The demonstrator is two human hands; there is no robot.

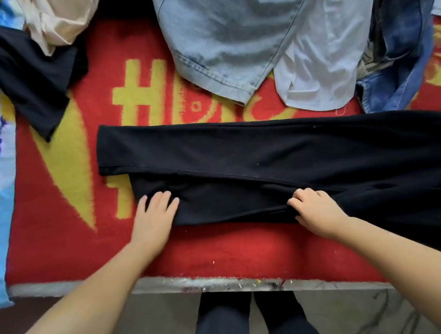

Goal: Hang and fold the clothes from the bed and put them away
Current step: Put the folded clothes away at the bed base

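Right now my left hand (156, 213) lies flat with straight fingers on the near-left end of the black trousers (283, 164), pressing the cloth down. My right hand (316, 210) has its fingers curled on the near edge of the same trousers, pinching a fold of fabric; that is my one real grip.

From that grip, the trousers run away to the left as far as the flat hand and to the right out of view, spread across the red blanket (224, 252) on the bed.

I judge the cloth soft, light and limp: it will sag and wrinkle wherever it is not held, and it should slide easily over the blanket. Best hold is along a hem or the folded edge, both ends taken together, so the layers stay aligned.

Beyond the grip, farther up the bed, I count one pale jeans piece (225, 35), one white shirt (323, 60), one dark denim item (404, 41), one black garment (22, 74) far left and one beige garment (62, 17) beside it. That makes six garments in sight, the trousers included.
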